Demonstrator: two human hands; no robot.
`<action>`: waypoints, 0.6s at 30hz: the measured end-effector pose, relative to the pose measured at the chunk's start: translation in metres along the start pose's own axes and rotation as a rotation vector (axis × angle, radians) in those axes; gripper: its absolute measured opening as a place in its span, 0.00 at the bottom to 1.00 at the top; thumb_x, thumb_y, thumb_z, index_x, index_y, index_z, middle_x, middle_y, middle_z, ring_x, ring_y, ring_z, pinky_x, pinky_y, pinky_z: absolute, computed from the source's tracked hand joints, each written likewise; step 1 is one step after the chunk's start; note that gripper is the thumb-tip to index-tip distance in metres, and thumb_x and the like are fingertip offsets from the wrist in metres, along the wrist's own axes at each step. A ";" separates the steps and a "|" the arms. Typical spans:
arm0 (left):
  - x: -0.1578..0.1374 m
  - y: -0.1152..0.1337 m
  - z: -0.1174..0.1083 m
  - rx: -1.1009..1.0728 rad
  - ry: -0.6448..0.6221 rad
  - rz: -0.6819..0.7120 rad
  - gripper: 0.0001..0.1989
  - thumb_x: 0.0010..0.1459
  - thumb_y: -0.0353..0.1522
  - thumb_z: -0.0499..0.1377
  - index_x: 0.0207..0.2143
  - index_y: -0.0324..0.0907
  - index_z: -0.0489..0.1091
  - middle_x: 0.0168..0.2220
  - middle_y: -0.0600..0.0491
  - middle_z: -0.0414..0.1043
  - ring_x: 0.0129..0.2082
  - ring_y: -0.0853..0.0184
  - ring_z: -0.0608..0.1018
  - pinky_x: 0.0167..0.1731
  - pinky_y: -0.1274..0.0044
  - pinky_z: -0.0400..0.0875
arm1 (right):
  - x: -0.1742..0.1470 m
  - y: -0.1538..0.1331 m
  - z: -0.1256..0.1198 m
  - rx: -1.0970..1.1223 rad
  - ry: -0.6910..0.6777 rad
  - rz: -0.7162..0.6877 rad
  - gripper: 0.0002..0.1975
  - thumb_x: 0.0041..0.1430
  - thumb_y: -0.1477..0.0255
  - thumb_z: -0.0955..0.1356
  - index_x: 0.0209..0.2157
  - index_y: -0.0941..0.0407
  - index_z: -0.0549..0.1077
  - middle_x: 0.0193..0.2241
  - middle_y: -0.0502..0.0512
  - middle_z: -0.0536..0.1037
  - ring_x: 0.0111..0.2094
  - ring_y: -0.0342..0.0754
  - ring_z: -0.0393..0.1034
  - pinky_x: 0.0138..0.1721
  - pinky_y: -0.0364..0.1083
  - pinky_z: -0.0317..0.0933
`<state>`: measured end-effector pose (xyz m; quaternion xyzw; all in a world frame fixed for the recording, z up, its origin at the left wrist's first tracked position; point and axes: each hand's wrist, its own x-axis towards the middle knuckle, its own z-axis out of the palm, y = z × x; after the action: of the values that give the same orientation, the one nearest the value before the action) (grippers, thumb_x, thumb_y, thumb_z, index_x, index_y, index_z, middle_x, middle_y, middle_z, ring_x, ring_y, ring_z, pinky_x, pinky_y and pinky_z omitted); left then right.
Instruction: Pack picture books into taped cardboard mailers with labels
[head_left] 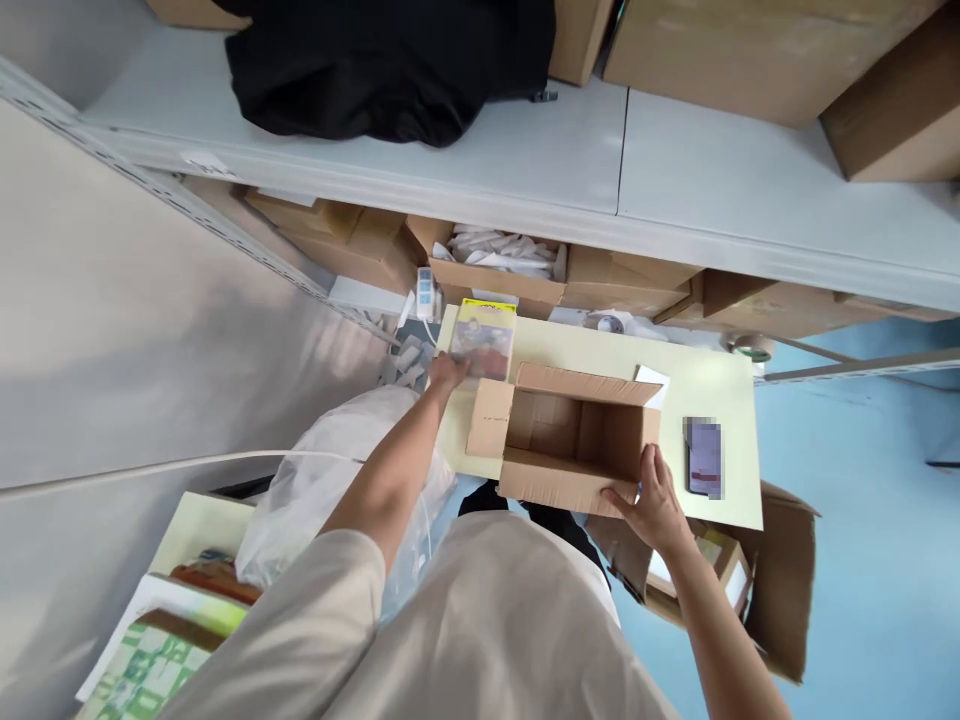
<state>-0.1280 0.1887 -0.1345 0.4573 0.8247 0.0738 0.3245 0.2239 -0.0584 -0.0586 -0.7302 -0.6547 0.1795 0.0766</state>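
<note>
An opened cardboard box (pixel 574 486) stands on a pale yellow table (pixel 739 400) with its flaps spread, and I see nothing inside it. My right hand (pixel 654 500) grips its near right corner, thumb on the front and fingers at the right flap. Beyond the box's left flap is a flat, glossy printed package (pixel 484 340) with a yellow top edge, slightly blurred. My left hand (pixel 448 370) holds this package by its lower left corner; the fingertips are partly hidden. A phone (pixel 703 456) lies right of the box.
A grey shelf (pixel 375 165) with a black cloth item (pixel 390 70) and cartons spans above the table. Behind the table stands a carton of white pieces (pixel 510 250). A plastic bag (pixel 330 470) is at left; an open carton (pixel 787 580) sits below right. Tape rolls (pixel 752 347) lie at the back.
</note>
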 end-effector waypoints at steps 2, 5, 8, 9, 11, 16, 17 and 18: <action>0.009 0.006 0.013 0.015 0.005 -0.016 0.27 0.50 0.34 0.63 0.51 0.32 0.61 0.54 0.31 0.65 0.58 0.51 0.65 0.53 0.67 0.61 | -0.002 -0.003 -0.001 -0.017 0.002 -0.002 0.49 0.56 0.51 0.63 0.65 0.65 0.35 0.64 0.73 0.47 0.65 0.64 0.40 0.60 0.62 0.49; 0.016 0.010 0.022 -0.015 -0.036 -0.020 0.26 0.48 0.30 0.64 0.50 0.32 0.62 0.53 0.32 0.66 0.55 0.52 0.69 0.49 0.69 0.64 | -0.004 -0.006 -0.002 -0.036 -0.004 0.015 0.50 0.55 0.51 0.64 0.65 0.64 0.34 0.64 0.72 0.46 0.65 0.64 0.40 0.60 0.61 0.49; 0.017 0.012 0.015 -0.091 -0.118 0.023 0.20 0.48 0.30 0.64 0.44 0.34 0.67 0.44 0.39 0.73 0.44 0.58 0.77 0.39 0.74 0.70 | -0.004 -0.007 -0.003 -0.037 -0.022 0.038 0.49 0.55 0.52 0.64 0.65 0.63 0.34 0.65 0.70 0.46 0.65 0.63 0.40 0.60 0.61 0.50; 0.015 0.011 0.010 -0.116 -0.131 0.046 0.19 0.48 0.30 0.64 0.43 0.34 0.67 0.42 0.41 0.74 0.41 0.59 0.78 0.37 0.75 0.70 | -0.004 -0.006 -0.002 -0.033 -0.027 0.042 0.49 0.55 0.53 0.64 0.65 0.63 0.34 0.65 0.70 0.46 0.65 0.63 0.40 0.60 0.61 0.50; 0.009 0.010 -0.003 -0.158 -0.118 0.094 0.19 0.49 0.31 0.63 0.43 0.34 0.67 0.41 0.42 0.75 0.39 0.61 0.78 0.35 0.75 0.70 | -0.002 -0.006 -0.001 -0.018 -0.029 0.044 0.49 0.55 0.53 0.64 0.65 0.62 0.34 0.65 0.70 0.47 0.65 0.64 0.41 0.59 0.62 0.51; -0.017 0.002 -0.059 -0.206 0.029 0.225 0.16 0.51 0.28 0.59 0.44 0.36 0.66 0.41 0.46 0.74 0.42 0.63 0.76 0.42 0.75 0.69 | 0.003 -0.008 0.001 0.025 -0.016 0.077 0.48 0.55 0.54 0.64 0.65 0.61 0.35 0.65 0.70 0.47 0.64 0.64 0.44 0.57 0.61 0.53; -0.023 0.000 -0.075 -0.210 0.068 0.263 0.16 0.51 0.27 0.59 0.44 0.37 0.66 0.41 0.47 0.74 0.42 0.63 0.75 0.42 0.75 0.69 | 0.004 -0.010 0.000 0.030 -0.021 0.093 0.48 0.55 0.54 0.64 0.65 0.61 0.35 0.65 0.70 0.47 0.64 0.64 0.46 0.56 0.59 0.54; -0.031 -0.001 -0.093 -0.216 0.104 0.314 0.15 0.51 0.27 0.58 0.44 0.39 0.66 0.41 0.48 0.74 0.42 0.64 0.75 0.42 0.75 0.69 | 0.004 -0.012 -0.002 0.033 -0.030 0.110 0.48 0.54 0.54 0.64 0.65 0.61 0.36 0.64 0.70 0.48 0.63 0.64 0.48 0.55 0.58 0.56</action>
<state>-0.1732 0.1793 -0.0485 0.5382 0.7463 0.2353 0.3132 0.2133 -0.0523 -0.0535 -0.7609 -0.6117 0.2050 0.0686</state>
